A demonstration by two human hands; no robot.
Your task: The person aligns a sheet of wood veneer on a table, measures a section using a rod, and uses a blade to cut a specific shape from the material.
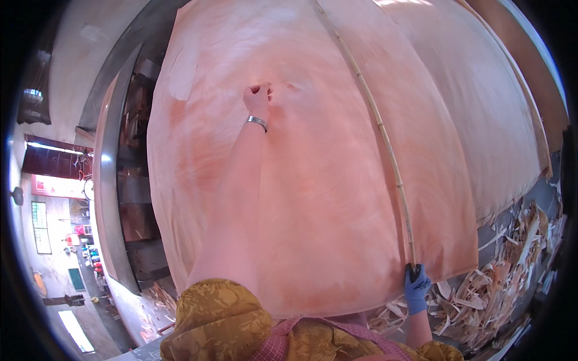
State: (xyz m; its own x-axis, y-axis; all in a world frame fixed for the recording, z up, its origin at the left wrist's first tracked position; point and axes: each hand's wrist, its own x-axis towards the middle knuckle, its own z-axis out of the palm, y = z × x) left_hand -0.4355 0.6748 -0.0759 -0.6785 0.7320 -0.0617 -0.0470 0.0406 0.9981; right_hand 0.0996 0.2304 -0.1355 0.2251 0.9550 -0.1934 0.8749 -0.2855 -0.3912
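A large, thin, reddish wood veneer sheet [325, 210] lies spread out in front of me. My left hand [257, 97], bare with a metal band at the wrist, reaches far over the sheet's middle. Its fingers are closed in a pinch at the surface; whatever they may hold is too small to make out. Down at the near right, my right hand [416, 287] wears a blue-grey glove with dark fingertips. It grips the lower end of a long bamboo pole [398, 180], which runs away from me across the sheet to the far edge.
More veneer [481, 144] lies to the right with a ragged near edge. A heap of torn veneer strips [494, 289] covers the near right. Along the left side runs a metal frame [111, 180] with dark gaps. Shelved goods [93, 259] stand farther left.
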